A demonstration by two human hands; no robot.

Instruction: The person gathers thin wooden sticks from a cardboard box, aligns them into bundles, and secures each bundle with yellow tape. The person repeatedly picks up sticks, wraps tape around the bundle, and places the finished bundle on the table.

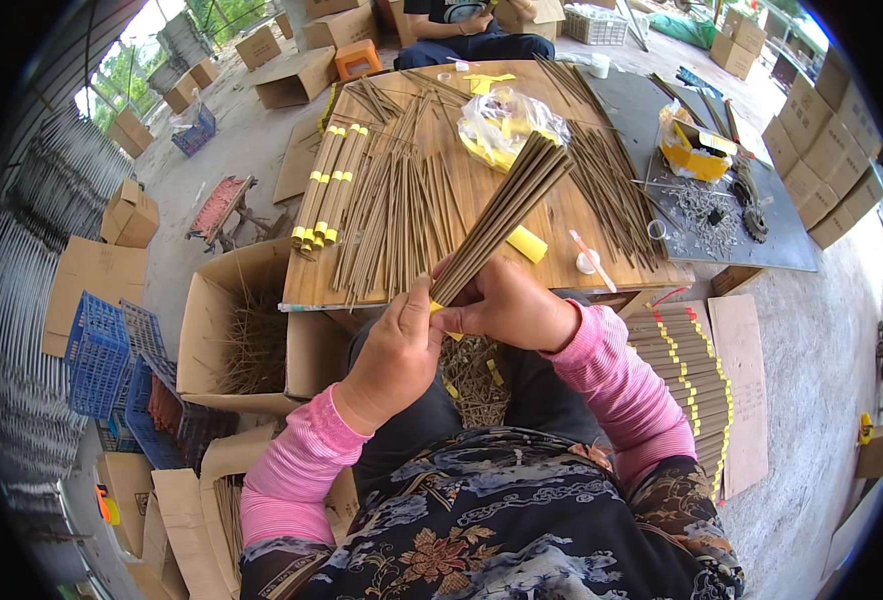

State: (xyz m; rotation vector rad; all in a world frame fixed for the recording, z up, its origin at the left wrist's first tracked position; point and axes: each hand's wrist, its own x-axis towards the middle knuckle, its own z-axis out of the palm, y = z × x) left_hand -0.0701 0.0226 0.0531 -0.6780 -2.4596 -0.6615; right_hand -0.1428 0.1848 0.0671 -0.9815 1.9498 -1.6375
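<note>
A bundle of thin brown incense sticks (511, 205) slants up and to the right over the table's near edge. My left hand (393, 345) closes on its lower end from the left, and my right hand (521, 305) grips that end from the right. A yellow paper band (436, 307) shows between my fingertips, partly covered by them. Loose sticks (401, 215) lie spread on the wooden table (481, 190), with banded bundles (327, 190) stacked to their left. Just beyond my right hand lies a yellow paper strip (527, 244). Right of it, a brush (593, 262) rests across a small white lid.
Further back sit a plastic bag (509, 125) with yellow paper and a yellow box (696, 150). A carton of stick scraps (241, 340) stands left of my legs. Banded bundles (676, 385) lie low on the right. Another person (476, 30) sits across the table.
</note>
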